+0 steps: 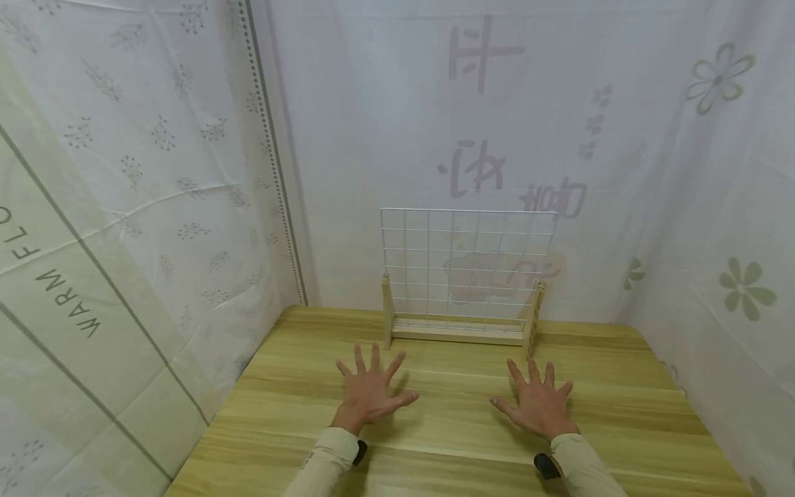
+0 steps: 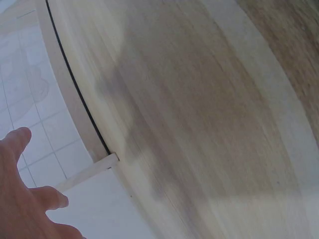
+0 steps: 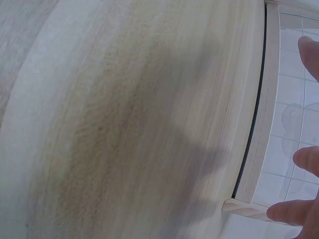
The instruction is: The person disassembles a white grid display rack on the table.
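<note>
A white wire grid panel (image 1: pixel 466 269) stands upright in a wooden stand (image 1: pixel 459 335) toward the back of the table. My left hand (image 1: pixel 370 392) is spread above the wood surface, in front of the stand's left end, holding nothing. Fingers fanned out, my right hand (image 1: pixel 539 404) hovers in front of the stand's right end, likewise holding nothing. Both hands are apart from the stand. In the left wrist view, part of the left hand (image 2: pixel 25 199) shows at the lower left; in the right wrist view, fingertips of the right hand (image 3: pixel 309 159) show at the right edge.
The wooden table (image 1: pixel 447 442) spreads beneath both hands, and their shadows fall on it. Patterned curtains (image 1: pixel 168 172) hang on the left, behind the table and on the right. A black wrist device (image 1: pixel 546 466) sits under the right sleeve, another under the left.
</note>
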Available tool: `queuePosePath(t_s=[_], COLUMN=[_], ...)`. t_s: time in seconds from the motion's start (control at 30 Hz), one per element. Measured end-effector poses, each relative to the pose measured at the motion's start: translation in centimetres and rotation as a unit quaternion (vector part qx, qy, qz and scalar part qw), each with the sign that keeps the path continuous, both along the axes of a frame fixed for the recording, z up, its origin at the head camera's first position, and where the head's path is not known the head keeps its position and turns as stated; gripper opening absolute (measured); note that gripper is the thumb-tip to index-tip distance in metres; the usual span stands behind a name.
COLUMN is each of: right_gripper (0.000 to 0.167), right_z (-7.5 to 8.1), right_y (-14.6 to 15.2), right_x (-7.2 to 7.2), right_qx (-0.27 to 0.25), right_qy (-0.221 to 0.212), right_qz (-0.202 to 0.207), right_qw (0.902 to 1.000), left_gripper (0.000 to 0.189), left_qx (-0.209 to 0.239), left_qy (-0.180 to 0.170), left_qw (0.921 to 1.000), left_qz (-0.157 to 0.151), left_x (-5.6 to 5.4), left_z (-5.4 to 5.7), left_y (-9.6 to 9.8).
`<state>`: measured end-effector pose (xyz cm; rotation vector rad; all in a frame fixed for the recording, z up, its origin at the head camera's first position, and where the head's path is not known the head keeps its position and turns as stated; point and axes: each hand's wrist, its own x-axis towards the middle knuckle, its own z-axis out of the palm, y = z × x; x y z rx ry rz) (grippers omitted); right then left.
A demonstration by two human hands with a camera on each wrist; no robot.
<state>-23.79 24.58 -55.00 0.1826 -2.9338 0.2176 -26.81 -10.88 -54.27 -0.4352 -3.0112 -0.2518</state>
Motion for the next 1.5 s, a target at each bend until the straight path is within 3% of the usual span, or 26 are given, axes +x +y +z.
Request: queuePosePath(t_s=[0.27,0.4,0.73,0.87,1.0,1.2,1.37,1.5], right_gripper=[0.092,0.092,0.088,0.089,0.092,0.091,0.089,0.087], right_z=[0.4,0.8,1.6,1.8,2.0,3.1,4.2,4.9], right_y=[0.0,0.1,0.5,1.0,1.6,2.1,2.3,2.7], right_x=[-0.2,-0.1,-0.6,-1.3,-2.0,-2.8,-3.6,-4.6], right_qx=[0.002,0.000,-0.012,-0.024,-0.052,-0.112,-0.154,-0.201], right_qy=[0.020,0.021,0.010,-0.009,-0.045,-0.069,-0.070,-0.083], right_qz=[0.003,0.001,-0.005,-0.011,-0.018,-0.025,-0.011,0.004], right_qw=[0.9998,0.9998,0.9999,0.9996,0.9975,0.9910,0.9855,0.9760], left_gripper=[0.093,0.091,0.084,0.080,0.076,0.063,0.059,0.063], left_qx=[-0.008,-0.011,0.063,0.118,0.208,0.332,0.402,0.436], left_qy=[0.016,0.000,-0.015,-0.025,-0.035,-0.050,-0.062,-0.082], left_qw=[0.9998,0.9999,0.9978,0.9926,0.9773,0.9418,0.9135,0.8957], left_qz=[-0.003,0.008,0.011,0.013,0.013,0.002,0.013,0.021], left_x=[-0.4,-0.6,-1.2,-1.8,-2.5,-3.7,-4.7,-5.4], left_z=[0.1,0.5,1.2,1.3,1.1,0.9,1.2,1.8], left_y=[0.0,-0.1,-0.7,-1.1,-1.6,-2.4,-2.6,-2.5])
